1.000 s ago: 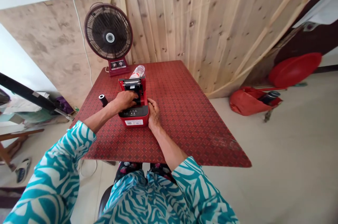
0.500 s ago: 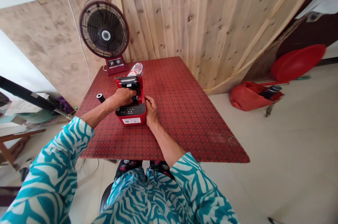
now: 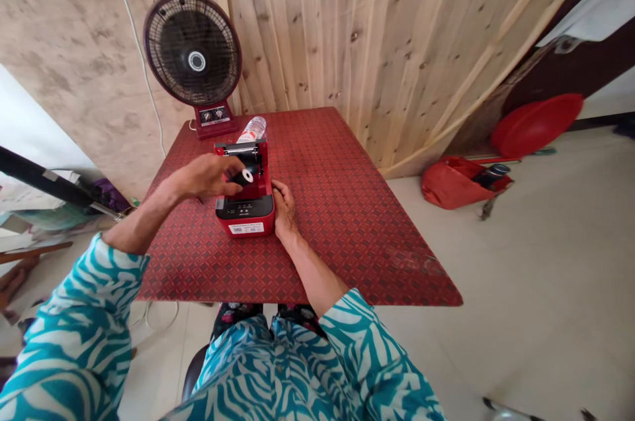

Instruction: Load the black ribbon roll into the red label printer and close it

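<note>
My left hand above the open red label printer, fingers gripping a black roll over its compartment, my right hand lying loosely against the printer's side, on a red patterned table

A label printer sits near the middle of the table, with a plastic bottle just behind it (touching or nearly so, hard to tell) and a desk fan at the far left corner. The left hand holds a paper roll over the printer; the right hand rests against its right side. A bag and a basin lie off the table, toward the right of the frame.
</note>
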Tool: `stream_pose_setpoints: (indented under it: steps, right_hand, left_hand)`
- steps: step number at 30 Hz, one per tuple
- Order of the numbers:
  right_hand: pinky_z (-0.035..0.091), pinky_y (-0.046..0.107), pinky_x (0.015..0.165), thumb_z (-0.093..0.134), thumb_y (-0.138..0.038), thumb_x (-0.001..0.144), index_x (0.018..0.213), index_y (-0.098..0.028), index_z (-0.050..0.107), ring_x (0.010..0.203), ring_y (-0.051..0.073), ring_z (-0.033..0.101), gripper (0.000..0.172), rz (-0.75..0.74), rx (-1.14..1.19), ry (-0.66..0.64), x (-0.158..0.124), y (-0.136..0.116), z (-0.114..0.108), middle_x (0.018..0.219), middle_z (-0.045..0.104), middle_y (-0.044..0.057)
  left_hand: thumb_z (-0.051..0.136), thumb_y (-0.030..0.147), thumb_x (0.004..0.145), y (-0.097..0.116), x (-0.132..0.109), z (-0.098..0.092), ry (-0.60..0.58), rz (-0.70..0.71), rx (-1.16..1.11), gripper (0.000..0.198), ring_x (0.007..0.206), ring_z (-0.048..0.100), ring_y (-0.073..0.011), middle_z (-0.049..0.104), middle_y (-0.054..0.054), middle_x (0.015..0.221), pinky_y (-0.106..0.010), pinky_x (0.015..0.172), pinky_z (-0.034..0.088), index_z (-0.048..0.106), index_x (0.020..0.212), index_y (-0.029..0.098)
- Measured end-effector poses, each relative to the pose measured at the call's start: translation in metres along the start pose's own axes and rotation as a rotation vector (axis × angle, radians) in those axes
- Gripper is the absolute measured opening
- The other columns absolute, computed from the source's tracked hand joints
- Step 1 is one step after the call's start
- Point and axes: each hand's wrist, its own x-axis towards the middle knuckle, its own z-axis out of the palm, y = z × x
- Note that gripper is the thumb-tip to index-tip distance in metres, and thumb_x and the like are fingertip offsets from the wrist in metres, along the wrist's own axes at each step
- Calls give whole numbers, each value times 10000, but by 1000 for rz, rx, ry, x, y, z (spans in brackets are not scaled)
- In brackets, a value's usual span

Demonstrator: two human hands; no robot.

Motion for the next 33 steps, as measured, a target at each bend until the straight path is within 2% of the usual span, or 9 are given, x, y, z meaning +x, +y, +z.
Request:
stream_pose_setpoints:
  steps: [3,5,9,14,18,23,29,31,33]
  right_hand:
    - [476,363,961,591,-419,762,1005,-249,704,1040,189,591,317,10,11,7,1,0,-1,1024,695,14]
    - [487,347,924,602,-421,756,1005,-246,703,1019,186,599,321,18,26,14,2,1,-2,1003,701,12]
    - [494,317,845,634,-447,741,1019,-233,697,940,172,617,356,49,53,10,1,6,-8,983,713,8]
    - [474,284,720,684,-447,694,1034,-230,676,749,141,610,403,98,56,56,1,6,-12,897,716,-16]
    - [468,280,686,676,-448,696,1018,-221,677,723,140,605,394,121,28,36,-1,2,-10,892,719,-7]
    - [465,277,716,663,-453,711,1053,-207,679,787,144,611,422,93,-34,47,-1,3,-12,949,718,6]
    - [460,269,707,652,-457,714,1048,-206,672,772,135,601,418,99,-27,26,-1,2,-11,934,708,4]
    - [468,279,710,646,-456,718,1053,-208,667,766,139,602,417,98,-18,24,-1,2,-11,932,707,4]
    - [479,295,740,648,-453,720,1049,-209,667,792,148,610,410,89,-7,15,-1,3,-11,950,711,9]
  left_hand:
    - [741,333,673,-31,-17,-20,210,-64,-197,323,766,647,-178,688,2,807,-272,726,503,675,966,215]
    - [739,300,647,-57,-21,-24,306,-137,-257,336,757,636,-168,676,4,800,-267,710,505,652,956,202]
    - [673,234,626,-102,-15,-4,358,-255,-430,323,707,625,-150,654,15,774,-267,684,512,607,937,178]
    - [650,180,622,-136,3,23,345,-339,-445,277,756,652,-177,676,-5,792,-274,708,509,627,897,157]
    - [656,154,660,-147,16,35,366,-334,-312,383,871,665,-183,713,-18,947,-260,799,495,652,1043,166]
    - [734,244,721,-143,33,47,153,-483,74,379,1022,668,-236,723,-53,1031,-261,819,479,649,1087,200]
    - [774,296,712,-146,39,49,112,-528,81,485,1082,660,-301,715,-123,1101,-325,854,502,637,1160,173]
    - [766,320,718,-154,30,45,189,-462,-87,549,1068,666,-276,707,-124,1142,-325,884,509,612,1220,161]
    - [722,400,753,-166,12,41,401,-383,-357,555,1064,665,-246,695,-117,1181,-330,922,512,601,1239,160]
